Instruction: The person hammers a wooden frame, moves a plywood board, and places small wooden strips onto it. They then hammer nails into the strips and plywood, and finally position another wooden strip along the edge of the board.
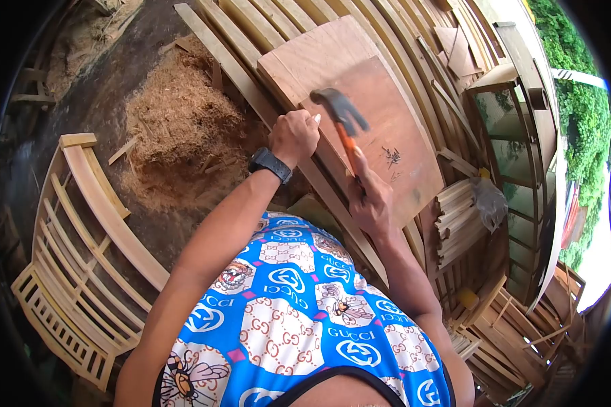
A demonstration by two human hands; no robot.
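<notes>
My right hand (372, 193) is wrapped around the orange handle of a claw hammer (348, 144). The hammer's dark head is over the plywood board (407, 122), close to my left hand (296, 138). That left hand is closed in a pinch at the board's left edge, and whatever its fingers hold is hidden. A dark watch (270, 165) is on the left wrist. On the board, to the right of the hammer handle, lies a small heap of nails (391, 157).
Long timber strips (251, 34) lie beneath and beyond the board. Wood shavings (180, 122) cover the floor at left, beside a slatted wooden frame (91, 251). At right stand a cabinet with glass panes (519, 166), a stack of short wood pieces (455, 214) and a plastic bag (489, 203).
</notes>
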